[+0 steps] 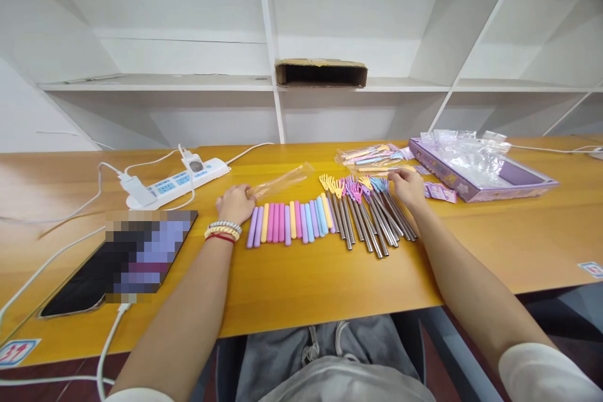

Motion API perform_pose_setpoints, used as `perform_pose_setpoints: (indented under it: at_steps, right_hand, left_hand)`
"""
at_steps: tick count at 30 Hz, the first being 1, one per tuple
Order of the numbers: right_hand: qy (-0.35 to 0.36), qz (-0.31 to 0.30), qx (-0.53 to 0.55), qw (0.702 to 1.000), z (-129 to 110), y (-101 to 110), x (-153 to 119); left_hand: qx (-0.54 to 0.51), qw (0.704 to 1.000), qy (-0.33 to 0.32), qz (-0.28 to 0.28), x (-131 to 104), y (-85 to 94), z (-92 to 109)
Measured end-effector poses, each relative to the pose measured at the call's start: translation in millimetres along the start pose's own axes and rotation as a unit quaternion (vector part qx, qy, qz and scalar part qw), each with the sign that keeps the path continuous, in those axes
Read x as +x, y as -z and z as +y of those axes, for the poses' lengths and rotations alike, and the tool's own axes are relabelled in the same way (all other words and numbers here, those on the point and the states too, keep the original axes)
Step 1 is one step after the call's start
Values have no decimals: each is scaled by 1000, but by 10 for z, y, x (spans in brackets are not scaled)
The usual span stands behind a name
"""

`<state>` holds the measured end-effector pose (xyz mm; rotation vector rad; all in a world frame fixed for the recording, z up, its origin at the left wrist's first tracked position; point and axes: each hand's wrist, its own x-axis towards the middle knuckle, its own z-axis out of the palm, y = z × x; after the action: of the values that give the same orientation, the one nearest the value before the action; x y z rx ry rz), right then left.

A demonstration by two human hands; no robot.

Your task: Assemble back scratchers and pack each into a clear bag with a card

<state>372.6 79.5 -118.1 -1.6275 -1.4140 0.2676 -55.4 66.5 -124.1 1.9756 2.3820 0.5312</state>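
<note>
My left hand is closed on the near end of a clear plastic bag, which stretches right across the wooden table. A row of pastel tubes in purple, yellow, pink and blue lies just right of that wrist. Beside the row, metal rods with small coloured hand-shaped heads are spread in a bunch. My right hand is at the far right of these heads, fingers bent together near a blue one; what it holds, if anything, is hidden. Filled clear bags lie behind the heads.
A purple box holding clear bags is at the right, with purple cards beside it. A white power strip, cables and a tablet are at the left. White shelves hold a cardboard box.
</note>
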Motion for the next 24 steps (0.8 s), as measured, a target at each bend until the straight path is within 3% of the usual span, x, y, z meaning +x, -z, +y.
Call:
perform_pose_setpoints:
  at_steps: [5,10,12,16,22,24]
  right_hand:
    - [18,-4,-6,1000,-62,-70,-50]
    - [13,-7,5,1000,-43,-99,-51]
    - [6,-8,-7,1000,-37,-92,-49]
    - [12,-10,-17,1000,-77,-78,-71]
    - [31,-13,-12,999,-167,-64,-115]
    - [34,-11,-10,999,-181,-58,-120]
  left_hand:
    - [-9,999,-30,25,-1,-17,-38]
    - [4,996,-25,89,-60,61,63]
    - [16,997,-33,69,-102,110,136]
    - [21,998,-60,-24,-163,145,238]
    - [-25,999,-15,40,-65,90,88]
    - [-17,1000,10,12,-11,72,-4]
